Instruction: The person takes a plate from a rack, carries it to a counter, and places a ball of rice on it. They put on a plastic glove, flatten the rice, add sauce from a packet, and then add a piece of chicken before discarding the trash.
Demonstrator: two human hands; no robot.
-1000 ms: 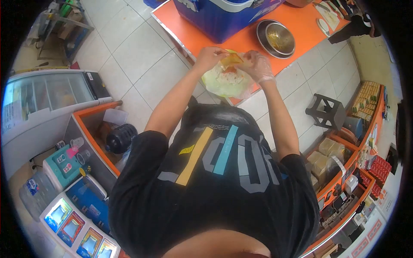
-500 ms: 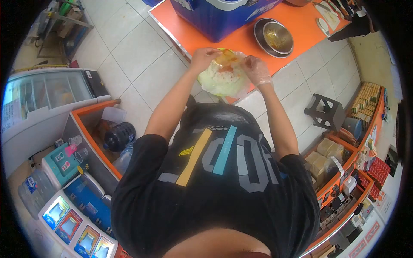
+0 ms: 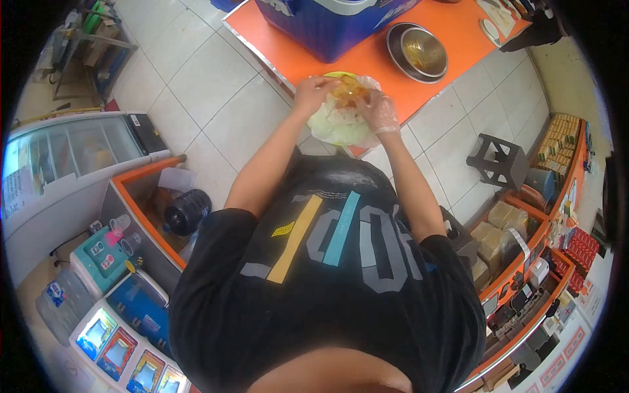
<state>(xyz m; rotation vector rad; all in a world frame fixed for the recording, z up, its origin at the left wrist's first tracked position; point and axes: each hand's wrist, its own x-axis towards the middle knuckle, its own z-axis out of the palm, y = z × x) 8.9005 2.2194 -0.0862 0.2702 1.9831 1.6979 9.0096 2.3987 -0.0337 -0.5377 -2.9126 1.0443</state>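
A plate or wrapper with a bright green rim and pale green lining (image 3: pixel 341 131) is at the near edge of the orange table, with what looks like white rice on it. Over its far half is a glossy orange-brown piece (image 3: pixel 349 92), apparently food in or under clear plastic. My bare left hand (image 3: pixel 316 93) has its fingers closed on the left side of that piece. On the other side, my right hand (image 3: pixel 380 112), in a clear plastic glove, grips the right edge with bent fingers. Small details between the fingertips are too blurred to tell.
A big blue cooler box (image 3: pixel 327 33) stands on the orange table (image 3: pixel 367 69). Right of it, a metal bowl (image 3: pixel 424 51) with oily residue sits in a wider one. A dark stool (image 3: pixel 498 160) is on the tiled floor at right, near shelves with brown packages (image 3: pixel 488 241).
My hands have come closer together over the plate, the gloved right one moving inward to the left. The orange-brown piece now looks more bunched between them. The view has shifted slightly.
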